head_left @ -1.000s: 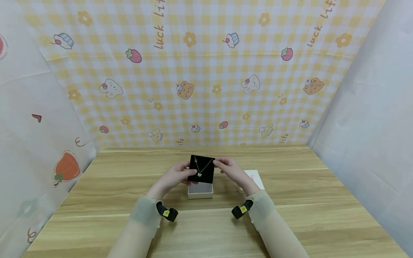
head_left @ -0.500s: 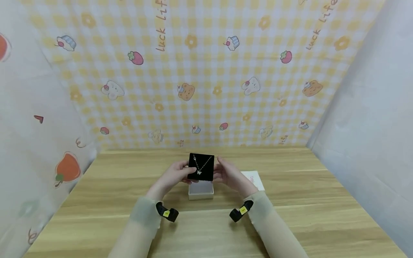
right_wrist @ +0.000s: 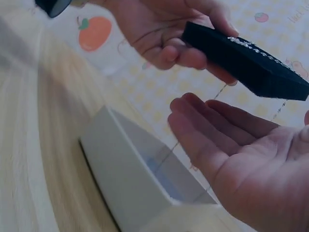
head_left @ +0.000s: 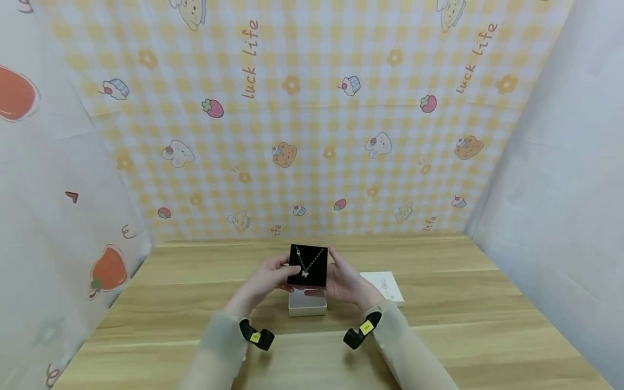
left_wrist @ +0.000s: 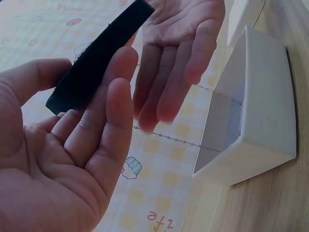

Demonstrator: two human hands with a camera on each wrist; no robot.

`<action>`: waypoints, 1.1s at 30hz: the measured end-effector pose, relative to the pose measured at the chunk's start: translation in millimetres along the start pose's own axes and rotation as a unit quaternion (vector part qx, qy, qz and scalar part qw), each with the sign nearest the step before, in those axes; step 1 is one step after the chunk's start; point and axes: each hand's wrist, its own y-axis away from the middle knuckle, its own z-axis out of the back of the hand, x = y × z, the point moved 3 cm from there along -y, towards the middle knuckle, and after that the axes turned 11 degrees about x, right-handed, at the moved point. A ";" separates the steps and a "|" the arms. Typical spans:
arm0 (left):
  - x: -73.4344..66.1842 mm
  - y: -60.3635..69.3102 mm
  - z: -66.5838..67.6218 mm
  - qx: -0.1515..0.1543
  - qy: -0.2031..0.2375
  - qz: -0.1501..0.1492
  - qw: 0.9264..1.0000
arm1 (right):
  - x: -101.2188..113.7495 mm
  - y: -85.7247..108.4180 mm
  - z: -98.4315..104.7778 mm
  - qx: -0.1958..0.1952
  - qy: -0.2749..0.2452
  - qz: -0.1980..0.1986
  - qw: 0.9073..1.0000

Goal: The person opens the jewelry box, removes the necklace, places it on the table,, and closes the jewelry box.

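My left hand (head_left: 265,281) pinches the left side of a black square pad (head_left: 317,266), its thumb on top and fingers beneath. A silver necklace (head_left: 305,273) with a small pendant lies across the pad's face. Two strands of chain (left_wrist: 178,140) hang below the pad toward an uncovered white box (left_wrist: 268,106). Beside and under the pad's right edge, my right hand (head_left: 346,279) is held palm up with relaxed fingers; in the right wrist view a gap shows between this hand (right_wrist: 256,159) and the pad (right_wrist: 246,67).
The white box (head_left: 307,311) stands on the wooden table (head_left: 205,303) just below the hands. A white lid (head_left: 385,286) with pink print lies to the right, partly behind my right wrist. A patterned cloth (head_left: 312,119) hangs behind the table.
My right hand has let go of the pad's upper right corner and turned palm up beneath its right side. The left hand keeps its hold. The head view has tilted upward slightly.
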 end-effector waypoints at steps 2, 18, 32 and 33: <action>1.5 -0.3 -1.6 0.001 0.004 -0.001 1.000 | -1.0 -1.0 -0.3 0.009 -0.009 0.005 1.000; 14.2 -3.7 -7.8 0.021 0.015 0.015 1.000 | 5.4 -5.8 3.6 0.032 -0.092 0.022 0.995; 11.4 -4.5 -5.7 0.039 -0.003 0.022 0.999 | 23.1 -6.0 2.7 0.034 -0.098 0.040 0.994; 11.0 -4.4 -5.4 0.038 -0.004 0.023 0.999 | 24.4 -6.2 1.8 0.037 -0.102 0.043 0.993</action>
